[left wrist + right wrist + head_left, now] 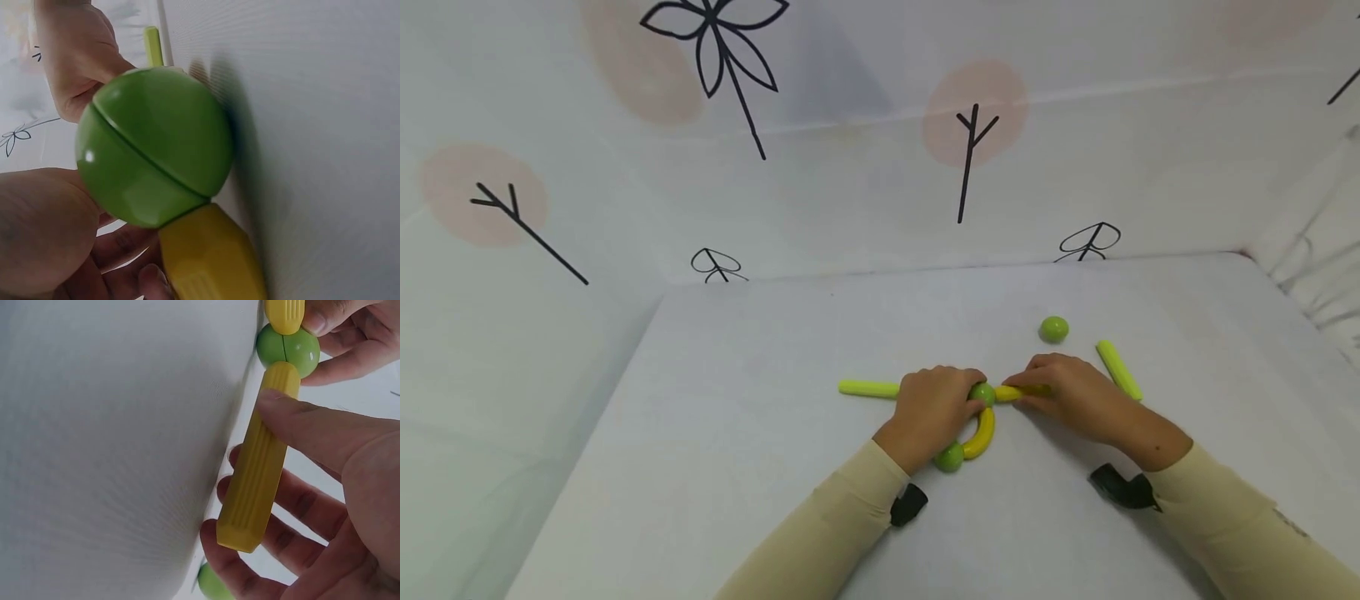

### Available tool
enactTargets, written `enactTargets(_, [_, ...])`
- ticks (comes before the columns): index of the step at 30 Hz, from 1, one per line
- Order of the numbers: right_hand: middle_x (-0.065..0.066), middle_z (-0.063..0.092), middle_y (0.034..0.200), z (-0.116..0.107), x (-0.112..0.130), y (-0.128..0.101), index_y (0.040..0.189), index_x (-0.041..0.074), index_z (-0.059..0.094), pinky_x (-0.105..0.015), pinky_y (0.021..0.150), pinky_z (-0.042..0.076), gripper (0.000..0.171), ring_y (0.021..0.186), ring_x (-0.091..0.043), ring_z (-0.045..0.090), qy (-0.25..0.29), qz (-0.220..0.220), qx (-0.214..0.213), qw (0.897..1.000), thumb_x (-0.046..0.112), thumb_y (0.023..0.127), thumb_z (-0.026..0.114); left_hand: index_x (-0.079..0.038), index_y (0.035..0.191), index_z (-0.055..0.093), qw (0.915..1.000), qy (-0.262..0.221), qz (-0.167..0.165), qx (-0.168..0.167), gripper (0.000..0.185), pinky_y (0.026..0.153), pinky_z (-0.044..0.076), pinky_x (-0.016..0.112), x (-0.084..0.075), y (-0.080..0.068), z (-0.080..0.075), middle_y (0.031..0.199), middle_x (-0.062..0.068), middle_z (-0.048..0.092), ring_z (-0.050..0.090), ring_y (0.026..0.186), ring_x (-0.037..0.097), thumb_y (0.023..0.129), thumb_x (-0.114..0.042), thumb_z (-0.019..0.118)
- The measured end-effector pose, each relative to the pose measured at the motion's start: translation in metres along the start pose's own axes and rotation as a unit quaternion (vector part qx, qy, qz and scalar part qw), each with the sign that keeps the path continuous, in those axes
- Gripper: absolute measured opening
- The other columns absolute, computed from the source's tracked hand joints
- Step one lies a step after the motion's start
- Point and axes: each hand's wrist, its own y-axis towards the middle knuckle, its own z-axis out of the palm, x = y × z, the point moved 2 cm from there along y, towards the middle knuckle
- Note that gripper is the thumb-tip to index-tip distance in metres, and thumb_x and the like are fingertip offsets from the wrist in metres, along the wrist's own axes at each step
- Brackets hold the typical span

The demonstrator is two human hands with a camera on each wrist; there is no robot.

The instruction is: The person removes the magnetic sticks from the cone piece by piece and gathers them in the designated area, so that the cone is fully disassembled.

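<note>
My left hand (931, 408) pinches a green ball (982, 394) between thumb and fingers. To its right, my right hand (1075, 400) holds a straight yellow ribbed stick (256, 469) with the thumb on one side and fingers on the other. That stick's end touches the green ball. From the same ball a curved yellow stick (981, 435) runs down to a second green ball (950, 457), which stays partly under the left wrist. What lies beneath the left palm is hidden.
A light yellow-green stick (868, 388) sticks out left of the left hand. Beyond the right hand lie a loose green ball (1054, 329) and another yellow-green stick (1118, 369). A patterned cloth wall (865, 200) rises behind the white table (737, 467).
</note>
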Motion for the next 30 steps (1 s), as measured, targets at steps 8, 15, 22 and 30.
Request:
enactTargets(8, [0.008, 0.072, 0.095, -0.002, -0.002, 0.0, 0.111, 0.011, 0.077, -0.024, 0.073, 0.053, 0.028, 0.085, -0.007, 0.063, 0.026, 0.007, 0.016, 1.0, 0.012, 0.084, 0.079, -0.027, 0.124, 0.07, 0.9999, -0.01, 0.002, -0.001, 0.033, 0.059, 0.042, 0.02, 0.0, -0.002, -0.001, 0.106, -0.013, 0.074, 0.062, 0.08, 0.002, 0.094, -0.04, 0.068])
enactTargets(15, [0.008, 0.072, 0.095, -0.005, -0.006, 0.0, 0.111, 0.011, 0.077, -0.022, 0.073, 0.053, 0.028, 0.084, -0.006, 0.063, 0.036, 0.01, 0.013, 0.999, 0.011, 0.084, 0.079, -0.027, 0.125, 0.07, 0.9999, -0.01, 0.003, -0.002, 0.034, 0.058, 0.042, 0.019, -0.001, -0.002, -0.001, 0.107, -0.012, 0.074, 0.062, 0.081, 0.003, 0.094, -0.041, 0.068])
enactTargets(22, [0.004, 0.075, 0.098, -0.008, -0.016, 0.002, 0.112, 0.01, 0.076, -0.022, 0.072, 0.054, 0.027, 0.083, -0.006, 0.062, 0.08, 0.055, 0.01, 0.995, 0.014, 0.086, 0.078, -0.028, 0.124, 0.07, 1.0, -0.007, -0.001, 0.001, 0.034, 0.059, 0.043, 0.02, 0.003, -0.004, -0.002, 0.106, -0.012, 0.074, 0.063, 0.081, 0.003, 0.093, -0.04, 0.07])
enactTargets(30, [0.006, 0.071, 0.087, -0.033, -0.001, -0.007, 0.108, 0.013, 0.074, -0.024, 0.068, 0.053, 0.023, 0.078, -0.007, 0.062, 0.052, 0.07, -0.063, 0.994, 0.019, 0.087, 0.079, -0.028, 0.125, 0.07, 1.0, -0.004, 0.004, -0.003, 0.035, 0.056, 0.04, 0.02, 0.001, -0.002, -0.001, 0.102, -0.012, 0.073, 0.057, 0.075, 0.002, 0.093, -0.041, 0.069])
